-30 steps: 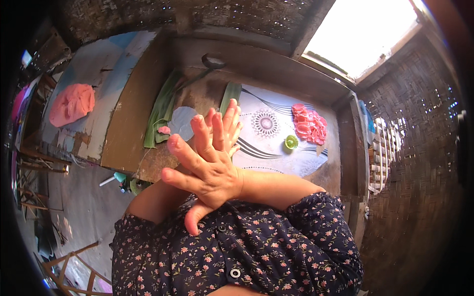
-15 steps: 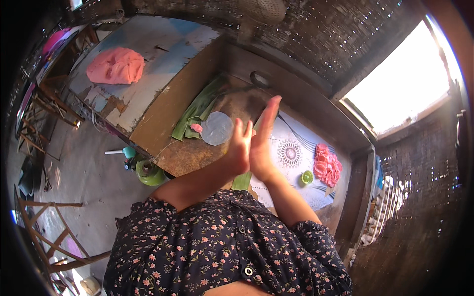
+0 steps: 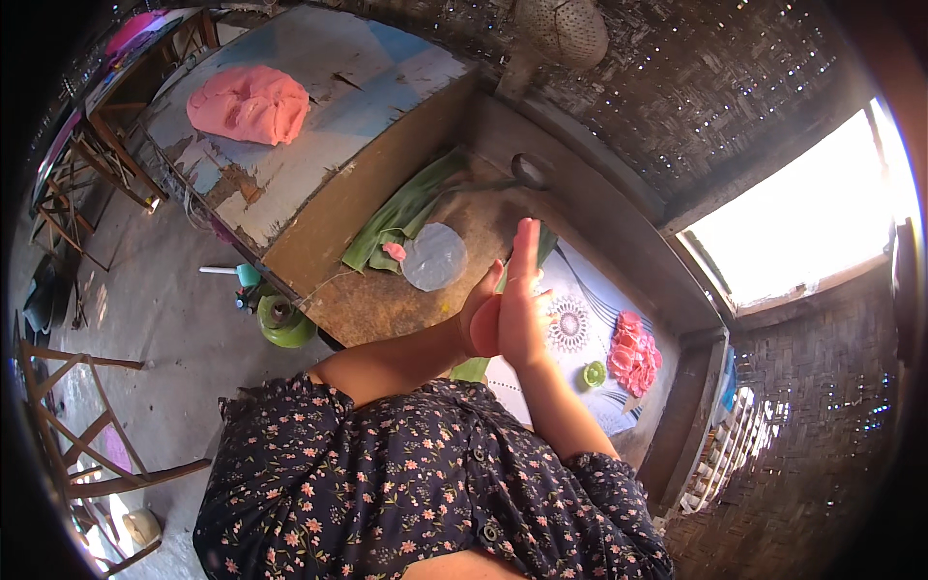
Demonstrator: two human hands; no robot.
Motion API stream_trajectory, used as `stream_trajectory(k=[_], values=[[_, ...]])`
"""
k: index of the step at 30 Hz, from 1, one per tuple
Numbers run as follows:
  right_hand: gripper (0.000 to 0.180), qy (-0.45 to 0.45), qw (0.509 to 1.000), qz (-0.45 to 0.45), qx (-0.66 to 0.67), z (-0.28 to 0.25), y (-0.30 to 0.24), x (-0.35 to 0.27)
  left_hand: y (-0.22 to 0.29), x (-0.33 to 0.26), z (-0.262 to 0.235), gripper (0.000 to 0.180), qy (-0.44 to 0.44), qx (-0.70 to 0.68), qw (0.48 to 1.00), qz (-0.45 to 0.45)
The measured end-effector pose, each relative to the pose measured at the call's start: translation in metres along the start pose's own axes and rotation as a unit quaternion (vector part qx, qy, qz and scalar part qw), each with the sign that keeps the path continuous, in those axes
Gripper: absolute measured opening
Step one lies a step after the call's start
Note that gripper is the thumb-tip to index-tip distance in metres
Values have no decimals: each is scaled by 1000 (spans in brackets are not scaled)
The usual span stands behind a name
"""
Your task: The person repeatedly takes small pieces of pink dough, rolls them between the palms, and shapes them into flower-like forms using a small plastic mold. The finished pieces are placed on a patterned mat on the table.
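Note:
My left hand [image 3: 476, 302] and my right hand [image 3: 524, 311] meet palm to palm over the right half of a wooden tray-like surface. A flat round piece of pink dough [image 3: 485, 329] shows between the palms, its edge sticking out below the left hand. The right fingers point straight up and away; the left fingers are partly hidden behind them. To the right, a pile of thin pink dough discs [image 3: 633, 356] lies on a white patterned sheet [image 3: 580, 290]. Beside it sits a small green flower-shaped dish [image 3: 593, 374].
A large pink dough lump [image 3: 249, 104] rests on a worn raised tabletop [image 3: 358, 53] at the far left. Green leaf strips [image 3: 391, 217], a small pink dough bit [image 3: 394, 251] and a clear round plastic sheet [image 3: 434, 257] lie left of my hands. A green pot [image 3: 286, 324] stands on the floor.
My hands have shifted slightly lower and turned against each other, and the pink dough disc between them has come into sight. The whole view has tilted a little.

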State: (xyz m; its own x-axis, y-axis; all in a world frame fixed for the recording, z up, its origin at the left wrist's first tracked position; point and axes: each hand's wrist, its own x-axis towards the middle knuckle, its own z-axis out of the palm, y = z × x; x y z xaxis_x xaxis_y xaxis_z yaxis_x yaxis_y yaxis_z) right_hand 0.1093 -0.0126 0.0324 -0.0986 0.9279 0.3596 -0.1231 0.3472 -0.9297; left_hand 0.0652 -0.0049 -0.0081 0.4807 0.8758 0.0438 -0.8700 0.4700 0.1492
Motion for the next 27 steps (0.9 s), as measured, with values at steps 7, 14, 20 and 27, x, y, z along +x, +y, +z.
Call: stream_trajectory(k=[7, 14, 20, 27], values=[[68, -269, 884, 84, -374, -60, 41, 3, 18, 16, -75, 91, -41, 8, 997, -72], [10, 119, 910, 377, 126, -100, 102, -50, 77, 60, -179, 43, 362, 753, 526, 159], [18, 84, 894, 375, 232, -124, 100, -71, 150, 90, -218, 52, 229, 947, 221, -36], [27, 105, 894, 386, 202, -133, 106, -79, 148, 98, -174, 37, 160, 966, 169, -111]])
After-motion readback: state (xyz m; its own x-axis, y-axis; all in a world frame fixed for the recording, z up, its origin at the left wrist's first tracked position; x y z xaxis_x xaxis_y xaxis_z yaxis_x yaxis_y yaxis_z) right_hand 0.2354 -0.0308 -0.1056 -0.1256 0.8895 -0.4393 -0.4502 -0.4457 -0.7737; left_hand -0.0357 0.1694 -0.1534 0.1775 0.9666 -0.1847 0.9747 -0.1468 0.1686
